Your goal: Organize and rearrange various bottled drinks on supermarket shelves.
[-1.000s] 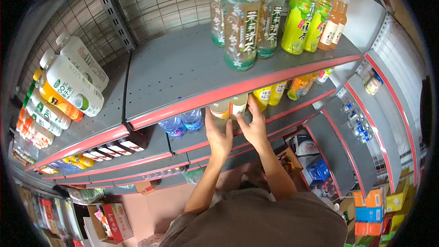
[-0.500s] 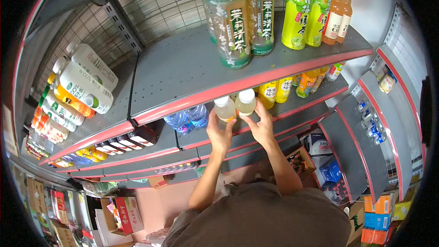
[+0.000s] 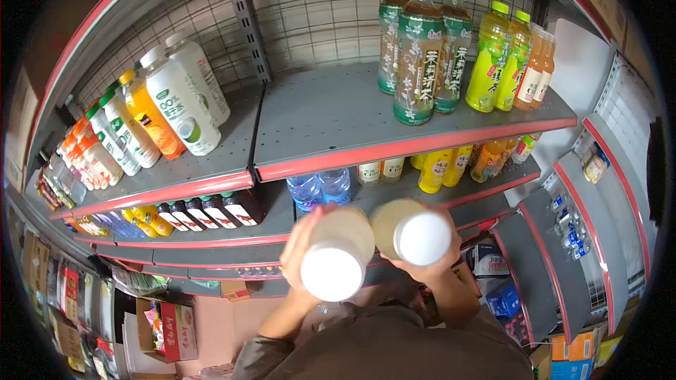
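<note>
Two pale, cloudy drink bottles with white caps are held up close in front of me, their caps tilted toward me. My left hand is wrapped round the left drink bottle. My right hand grips the right drink bottle from its outer side. The two bottles are near each other, their lower ends pointing at the shelves. Just beyond them on the lower shelf stand blue-tinted water bottles and pale bottles with cream labels.
The upper shelf has a red front edge and bears tall jasmine-brown tea bottles, green bottles and, at left, white bottles. Yellow bottles and dark bottles stand lower. An open carton sits on the floor.
Both hands have drawn the two bottles back from the lower shelf toward me, tipping their caps my way. The view has lifted, showing more of the upper shelf.
</note>
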A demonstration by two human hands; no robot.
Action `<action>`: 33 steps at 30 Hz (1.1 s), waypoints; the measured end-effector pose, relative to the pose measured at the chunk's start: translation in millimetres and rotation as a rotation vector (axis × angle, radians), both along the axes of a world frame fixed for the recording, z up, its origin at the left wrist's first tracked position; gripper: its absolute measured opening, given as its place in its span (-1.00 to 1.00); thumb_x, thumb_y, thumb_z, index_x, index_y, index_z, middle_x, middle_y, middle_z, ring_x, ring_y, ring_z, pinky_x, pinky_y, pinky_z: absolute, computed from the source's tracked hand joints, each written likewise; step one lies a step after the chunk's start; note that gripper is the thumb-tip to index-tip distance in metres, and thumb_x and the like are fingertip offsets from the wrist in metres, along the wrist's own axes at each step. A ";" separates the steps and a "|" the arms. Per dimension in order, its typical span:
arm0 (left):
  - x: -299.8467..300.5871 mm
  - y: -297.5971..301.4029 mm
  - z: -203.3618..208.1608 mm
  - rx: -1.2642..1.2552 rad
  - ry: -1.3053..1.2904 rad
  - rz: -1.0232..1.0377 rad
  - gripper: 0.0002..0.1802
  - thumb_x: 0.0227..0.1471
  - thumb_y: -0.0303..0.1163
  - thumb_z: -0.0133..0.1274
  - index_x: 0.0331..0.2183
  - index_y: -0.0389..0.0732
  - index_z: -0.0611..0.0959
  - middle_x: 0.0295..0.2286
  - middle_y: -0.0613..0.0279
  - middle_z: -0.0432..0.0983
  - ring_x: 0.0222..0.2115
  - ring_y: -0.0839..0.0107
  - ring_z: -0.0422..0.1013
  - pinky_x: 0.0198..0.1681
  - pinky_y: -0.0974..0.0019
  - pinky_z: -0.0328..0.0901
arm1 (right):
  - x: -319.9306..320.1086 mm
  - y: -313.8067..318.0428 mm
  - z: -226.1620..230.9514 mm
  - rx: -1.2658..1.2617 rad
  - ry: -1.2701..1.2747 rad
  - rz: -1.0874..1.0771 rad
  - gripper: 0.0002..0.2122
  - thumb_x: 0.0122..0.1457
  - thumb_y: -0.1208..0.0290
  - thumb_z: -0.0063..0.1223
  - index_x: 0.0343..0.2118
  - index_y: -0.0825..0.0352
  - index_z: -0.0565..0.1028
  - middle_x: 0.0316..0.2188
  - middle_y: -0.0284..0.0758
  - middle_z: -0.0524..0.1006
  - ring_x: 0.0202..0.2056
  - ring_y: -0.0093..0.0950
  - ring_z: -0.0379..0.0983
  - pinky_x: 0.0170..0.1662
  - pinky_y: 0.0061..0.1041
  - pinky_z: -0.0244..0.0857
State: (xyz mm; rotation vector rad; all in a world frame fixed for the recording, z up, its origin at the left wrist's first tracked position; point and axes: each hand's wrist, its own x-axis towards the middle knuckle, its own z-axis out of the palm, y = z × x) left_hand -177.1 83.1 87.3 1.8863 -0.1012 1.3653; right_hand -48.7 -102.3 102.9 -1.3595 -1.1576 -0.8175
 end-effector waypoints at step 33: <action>63.6 85.5 127.7 0.009 0.037 0.203 -0.33 0.07 -0.48 0.40 0.17 -0.46 0.53 -0.06 -0.08 0.67 -0.06 0.28 0.59 0.06 0.20 0.47 | 52.2 136.2 97.7 0.018 0.178 0.002 -0.33 0.04 0.31 0.52 0.22 0.36 0.47 0.02 -0.06 0.63 -0.02 -0.17 0.65 -0.04 -0.26 0.55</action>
